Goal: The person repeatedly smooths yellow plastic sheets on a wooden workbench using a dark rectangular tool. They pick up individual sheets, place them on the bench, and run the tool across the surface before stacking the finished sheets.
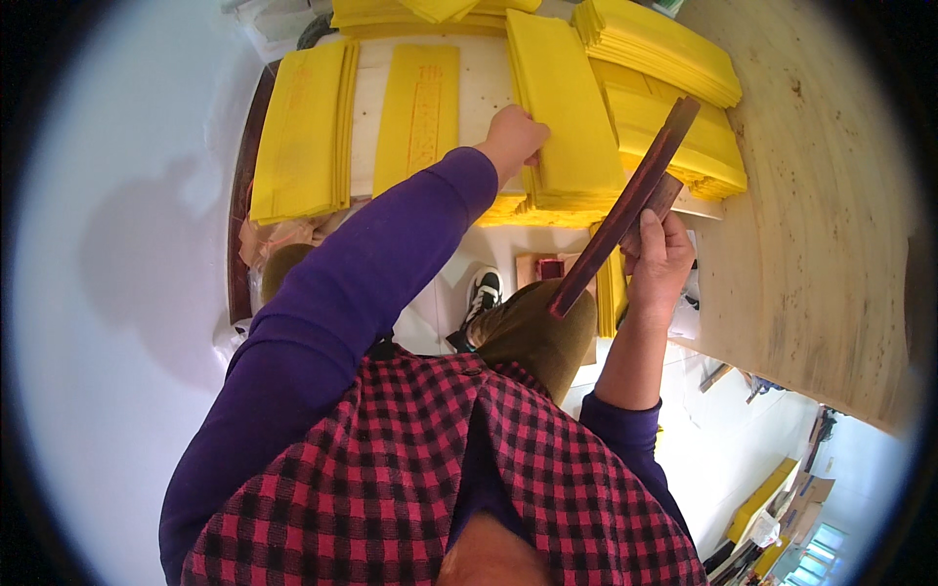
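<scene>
The right hand (660, 259) is clamping its fingers round a long dark wooden bar (625, 207), which is slanting up and away from it toward the yellow paper stacks; just left of the bar's far end, the left hand (516, 140) is pressing, fingers curled together, on the middle paper stack (572, 127), whose long axis is running away from the person

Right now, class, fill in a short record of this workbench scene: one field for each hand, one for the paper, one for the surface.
left hand: closed, pressing on the near edge of a tall stack of yellow paper sheets
right hand: gripping a long dark reddish wooden bar, tilted up over the stack
other paper: flat yellow stack at far left; single printed yellow sheet beside it; fanned yellow piles at top right
surface: pale wooden worktop
</scene>
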`<state>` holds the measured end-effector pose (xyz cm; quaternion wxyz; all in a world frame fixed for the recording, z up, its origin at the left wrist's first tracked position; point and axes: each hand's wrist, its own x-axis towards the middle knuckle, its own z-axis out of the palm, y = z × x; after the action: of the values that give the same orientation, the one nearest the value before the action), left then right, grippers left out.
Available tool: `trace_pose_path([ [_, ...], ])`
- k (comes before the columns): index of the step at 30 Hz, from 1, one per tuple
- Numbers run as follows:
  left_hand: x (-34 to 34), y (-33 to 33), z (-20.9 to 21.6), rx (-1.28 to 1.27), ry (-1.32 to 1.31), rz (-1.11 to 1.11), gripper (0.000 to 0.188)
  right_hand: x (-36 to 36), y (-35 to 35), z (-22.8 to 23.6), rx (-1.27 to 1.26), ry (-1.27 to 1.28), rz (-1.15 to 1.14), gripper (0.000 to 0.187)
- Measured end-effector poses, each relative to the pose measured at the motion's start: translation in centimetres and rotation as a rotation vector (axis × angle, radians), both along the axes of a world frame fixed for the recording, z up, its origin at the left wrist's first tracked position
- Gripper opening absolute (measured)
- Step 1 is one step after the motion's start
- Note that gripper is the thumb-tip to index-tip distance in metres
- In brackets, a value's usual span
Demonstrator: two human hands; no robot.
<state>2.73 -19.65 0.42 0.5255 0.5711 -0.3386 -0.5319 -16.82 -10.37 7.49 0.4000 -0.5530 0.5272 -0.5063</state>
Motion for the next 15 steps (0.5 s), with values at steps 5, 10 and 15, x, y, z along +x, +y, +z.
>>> trace_pose_path([
  [5,0.5,0.4,-0.8,-0.004,0.136,0.040,0.023,-0.4,0.2,0.1,-0.007,-0.011,-0.018,0.017],
  [10,1.0,0.2,-2.3,-0.102,-0.380,0.166,0.031,-0.4,0.3,0.0,0.024,-0.037,-0.007,0.017],
  [15,0.5,-0.3,-2.2,-0.129,-0.375,0.173,0.030,-0.4,0.2,-0.3,0.015,-0.033,0.026,0.017],
])
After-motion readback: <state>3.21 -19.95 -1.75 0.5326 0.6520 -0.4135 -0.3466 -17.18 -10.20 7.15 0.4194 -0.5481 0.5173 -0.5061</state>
